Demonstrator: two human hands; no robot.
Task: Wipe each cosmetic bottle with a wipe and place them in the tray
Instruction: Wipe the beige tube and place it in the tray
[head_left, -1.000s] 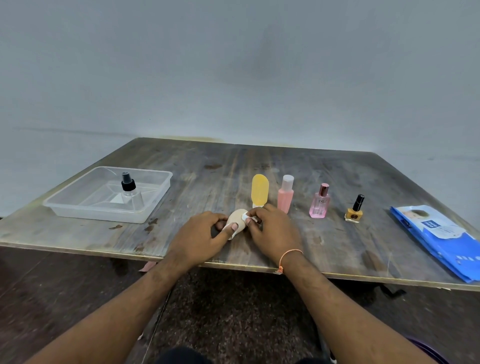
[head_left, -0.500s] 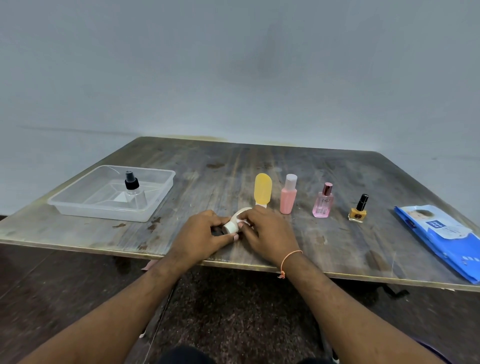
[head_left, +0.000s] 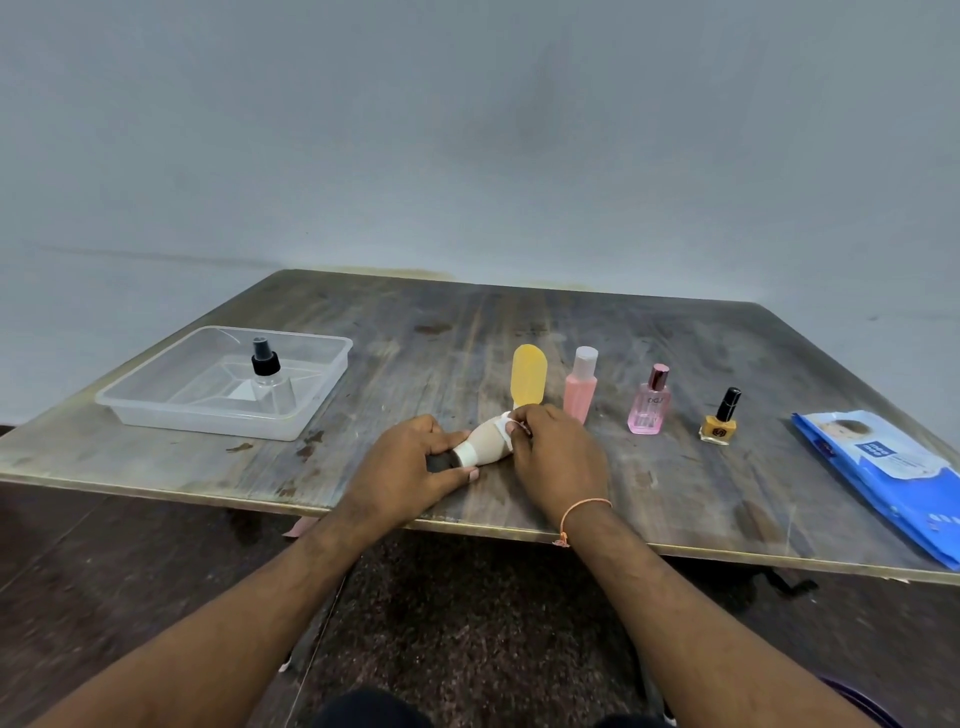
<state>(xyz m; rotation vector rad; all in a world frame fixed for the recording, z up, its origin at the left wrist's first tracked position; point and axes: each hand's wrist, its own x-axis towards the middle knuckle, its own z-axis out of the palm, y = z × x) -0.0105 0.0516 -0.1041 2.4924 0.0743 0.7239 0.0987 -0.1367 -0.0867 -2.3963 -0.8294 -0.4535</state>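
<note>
Beige bottle (head_left: 485, 440) (rounded, smooth), white wipe (head_left: 505, 425), worn wooden table (head_left: 675, 467)

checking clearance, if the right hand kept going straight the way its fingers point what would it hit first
Probably the yellow tube, standing just beyond the right hand, which pinches a wipe against the beige bottle. Depth is unclear.

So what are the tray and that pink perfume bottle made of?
The tray looks like thin clear plastic with a slightly frosted finish: the table shows through its walls and the rim is softly rounded. The pink perfume bottle seems to be tinted glass, perhaps hard plastic: thick, see-through, glossy, with a shiny metallic-looking cap. The view cannot settle which.
</note>
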